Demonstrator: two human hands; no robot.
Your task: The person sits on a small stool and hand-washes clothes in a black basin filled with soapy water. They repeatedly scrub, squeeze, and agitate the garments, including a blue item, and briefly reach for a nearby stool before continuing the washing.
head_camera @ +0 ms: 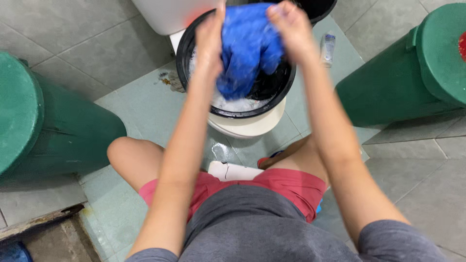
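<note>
A wet blue cloth (250,46) hangs bunched between both my hands over a black basin (286,85) holding soapy, foamy water. My left hand (209,36) grips the cloth's left side, fingers closed on it. On the cloth's upper right edge my right hand (290,26) is closed too. The basin rests on a white round stand (252,127) right in front of my knees. The cloth's lower end dips toward the foam.
Two green drums stand on the tiled floor, one at the left (43,126), one at the right (412,73). A white container (170,14) sits behind the basin, a small clear bottle (328,47) beside it. A white block (233,171) lies between my legs.
</note>
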